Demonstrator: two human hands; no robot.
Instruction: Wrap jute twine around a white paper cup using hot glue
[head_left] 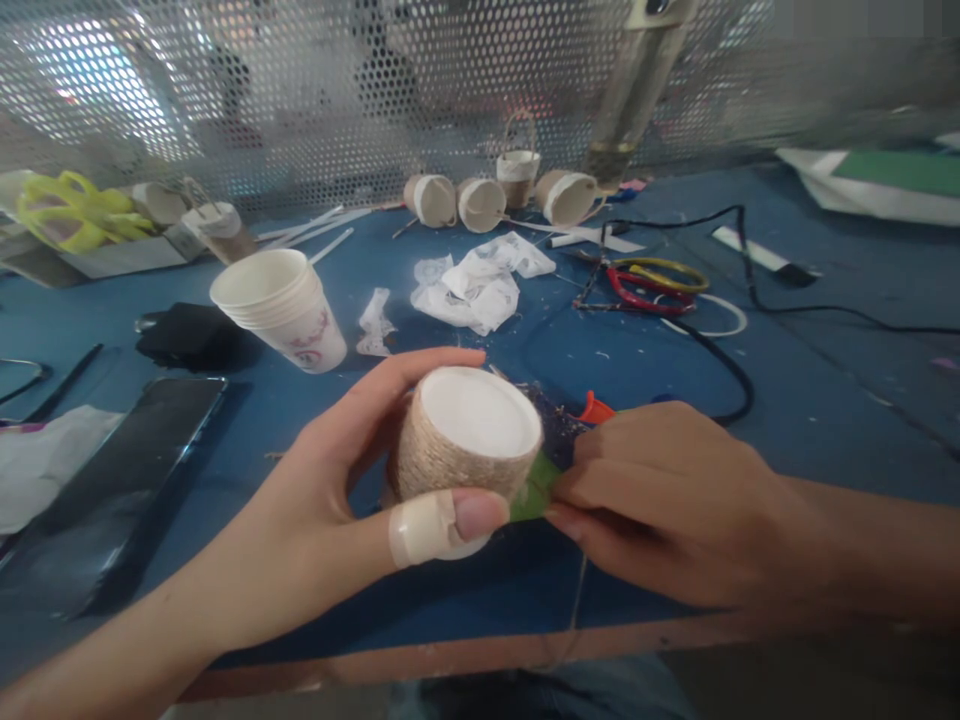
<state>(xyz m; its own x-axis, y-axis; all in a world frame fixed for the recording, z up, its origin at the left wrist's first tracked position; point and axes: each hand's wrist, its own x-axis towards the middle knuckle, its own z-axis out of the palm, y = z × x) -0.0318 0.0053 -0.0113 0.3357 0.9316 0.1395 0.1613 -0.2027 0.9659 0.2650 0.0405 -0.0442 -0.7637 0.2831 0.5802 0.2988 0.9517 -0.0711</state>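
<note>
My left hand (330, 510) grips a paper cup wrapped in tan twine (457, 440), held upside down so its white bottom faces me. A plaster is wound round the thumb, which presses on the cup's near side. My right hand (660, 500) is closed in a pinch on a small green piece (534, 492) that touches the cup's lower right side. A thin twine strand (576, 600) hangs down from under the hands. An orange object (595, 408) peeks out behind my right hand.
A stack of plain paper cups (277, 305) stands to the left, with a dark phone (127, 470) nearer me. Crumpled white paper (472, 285), several twine-wrapped cups (495, 195), coloured rings (656, 285), a black cable (750, 290) and yellow scissors (71, 210) lie on the blue table (825, 400). Perforated metal mesh (375, 80) backs it.
</note>
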